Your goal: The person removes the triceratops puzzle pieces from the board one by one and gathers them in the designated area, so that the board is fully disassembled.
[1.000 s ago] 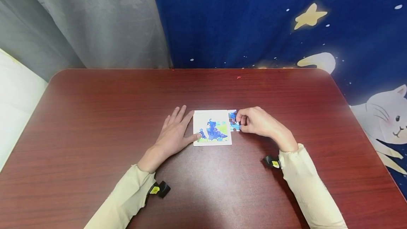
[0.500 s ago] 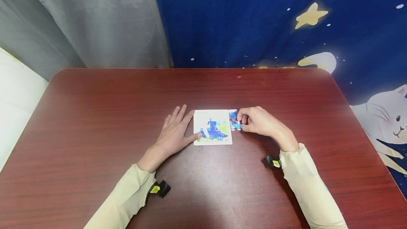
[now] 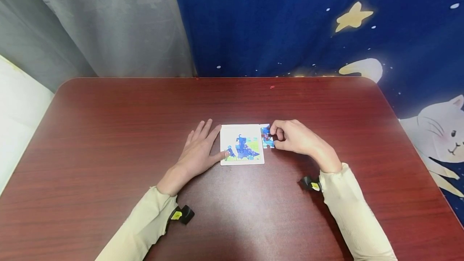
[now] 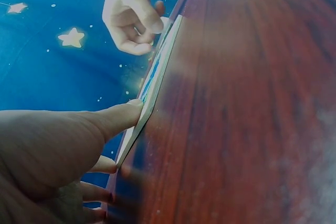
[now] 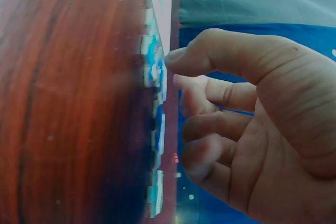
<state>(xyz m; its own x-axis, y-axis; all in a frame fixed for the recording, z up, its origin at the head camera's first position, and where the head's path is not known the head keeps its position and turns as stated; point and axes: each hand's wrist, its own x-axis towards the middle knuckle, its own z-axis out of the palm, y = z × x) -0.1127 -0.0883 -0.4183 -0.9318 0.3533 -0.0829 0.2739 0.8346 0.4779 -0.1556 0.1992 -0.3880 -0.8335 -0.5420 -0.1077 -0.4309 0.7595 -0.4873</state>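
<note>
My left hand (image 3: pixel 197 154) lies with fingers spread at the left edge of a white puzzle board (image 3: pixel 230 129). Its thumb rests on the board's lower left. A partly filled picture in blue and green (image 3: pixel 246 150) shows in the board. My right hand (image 3: pixel 295 138) is at the board's right side, fingers loosely bent, thumb and forefinger apart. Their tips are at loose blue puzzle pieces (image 3: pixel 268 143) beside the board. In the right wrist view, the right thumb (image 5: pixel 199 56) reaches the pieces' edge (image 5: pixel 153 61); no piece is seen pinched between the fingertips.
The reddish-brown wooden table (image 3: pixel 127 116) carries the board and pieces. Behind it hang a grey curtain (image 3: pixel 119 23) and a blue curtain (image 3: pixel 261 19) with stars. A small red mark (image 3: pixel 272 87) lies near the far edge. Each wrist wears a black camera (image 3: pixel 186 214).
The right fingers shift slightly at the loose pieces, and a gap between two pieces shows more plainly. The left hand and the board stay in place.
</note>
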